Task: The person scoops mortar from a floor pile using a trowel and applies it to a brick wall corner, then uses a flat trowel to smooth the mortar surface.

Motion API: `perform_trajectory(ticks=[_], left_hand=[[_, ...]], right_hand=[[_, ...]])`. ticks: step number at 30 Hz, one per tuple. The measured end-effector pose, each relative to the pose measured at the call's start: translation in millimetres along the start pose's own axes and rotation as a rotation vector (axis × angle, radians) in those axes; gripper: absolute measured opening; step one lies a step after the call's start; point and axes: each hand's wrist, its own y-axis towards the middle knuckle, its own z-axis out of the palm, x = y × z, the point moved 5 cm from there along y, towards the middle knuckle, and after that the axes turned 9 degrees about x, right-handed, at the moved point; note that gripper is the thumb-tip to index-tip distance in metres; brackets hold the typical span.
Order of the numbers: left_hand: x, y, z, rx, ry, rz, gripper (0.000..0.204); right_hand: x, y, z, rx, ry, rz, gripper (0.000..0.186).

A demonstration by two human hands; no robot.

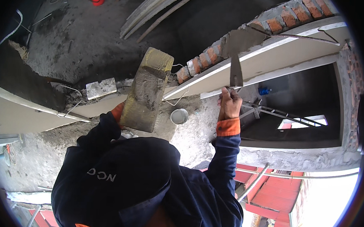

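On the left I see the orange cuff (117, 112) against the mortar-smeared board (144, 89); the left hand is hidden behind it, so I can't tell its grip, though I'd judge it carries the board from below, near the wall for easy reach. A pale bucket (179, 116) stands between the arms, lower down. On my right, the right hand (230, 104) is clamped on the trowel (236, 72), directed away toward the brick edge (209, 56), probably for reach.
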Motion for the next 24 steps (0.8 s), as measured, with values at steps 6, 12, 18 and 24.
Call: perform_trajectory(ticks=[6,12,18,24], left_hand=[[14.5,10.0,-11.4,0.062,-0.122,-0.054,0.056],[13.6,4.0,-6.3,0.198,-0.192,-0.119,0.052],[6.0,13.4,11.8,0.131,-0.097,-0.079,0.054],[5.8,48.3,7.0,0.166,-0.229,-0.127,0.045]], right_hand=[[-40.8,97.6,33.0,-0.055,-0.225,0.113,0.023],[-27.3,89.9,17.9,-0.074,0.109,0.216,0.025],[-1.9,27.8,-21.0,-0.035,0.071,0.236,0.028],[15.4,-63.4,-50.5,-0.041,-0.186,0.101,0.032]])
